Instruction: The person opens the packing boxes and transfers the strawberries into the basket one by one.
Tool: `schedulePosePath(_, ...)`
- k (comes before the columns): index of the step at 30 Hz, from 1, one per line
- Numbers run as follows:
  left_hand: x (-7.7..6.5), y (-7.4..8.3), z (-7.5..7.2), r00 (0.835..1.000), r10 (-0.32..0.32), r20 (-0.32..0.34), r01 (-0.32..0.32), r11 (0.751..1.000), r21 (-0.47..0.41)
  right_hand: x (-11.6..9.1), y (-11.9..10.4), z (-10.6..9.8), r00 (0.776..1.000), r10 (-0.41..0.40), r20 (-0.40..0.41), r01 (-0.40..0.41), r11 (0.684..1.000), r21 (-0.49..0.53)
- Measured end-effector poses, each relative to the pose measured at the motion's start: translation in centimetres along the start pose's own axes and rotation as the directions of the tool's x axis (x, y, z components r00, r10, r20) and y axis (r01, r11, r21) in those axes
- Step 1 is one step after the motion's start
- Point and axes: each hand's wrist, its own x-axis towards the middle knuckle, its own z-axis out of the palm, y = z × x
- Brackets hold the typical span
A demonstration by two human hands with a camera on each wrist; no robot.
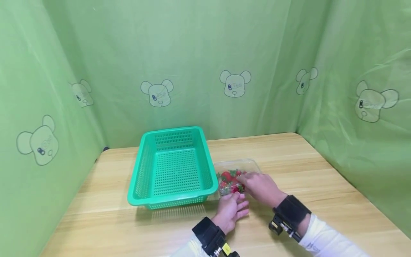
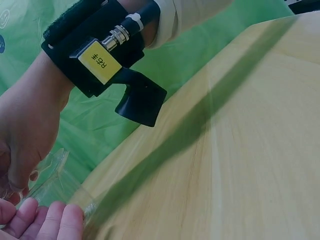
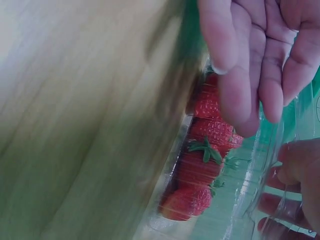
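Observation:
A clear plastic punnet of strawberries lies on the table, just right of a green basket. My right hand reaches over its right side. In the right wrist view, that hand's fingers pinch the clear plastic edge, with some fingertips showing through it. At the punnet's near side is my left hand, palm turned up and fingers loosely extended. Its fingertips overlap the strawberries in the right wrist view. Several red berries with green leaves show through the punnet wall; my hands hide part of it.
The green perforated basket stands left of the punnet, with nothing inside. Both rest on a wood-grain table. Green curtains printed with bear faces enclose the table at the back and sides.

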Motion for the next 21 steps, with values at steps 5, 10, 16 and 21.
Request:
schedulePosePath(5, 0.0, -0.1, 0.3, 1.0, 0.002, -0.004, -0.002, 1.0, -0.03, 0.0, 0.1, -0.1, 1.0, -0.018, 0.006, 0.018, 1.0, -0.005)
schedulePosePath(10, 0.1, -0.1, 0.7, 1.0, 0.008, -0.011, -0.009, 0.997, -0.077, 0.0, 0.3, -0.2, 1.0, -0.019, 0.002, 0.019, 1.0, -0.007)
schedulePosePath(16, -0.3, -0.2, 0.8, 0.999, 0.003, -0.039, -0.008, 0.994, -0.107, 0.5, 1.3, -1.9, 0.996, 0.012, -0.085, -0.011, 1.0, 0.016)
schedulePosePath(21, -0.3, -0.2, 0.7, 1.0, -0.004, -0.023, 0.002, 0.994, -0.11, 2.0, 2.4, -3.5, 0.986, 0.011, -0.167, -0.011, 1.0, 0.0)
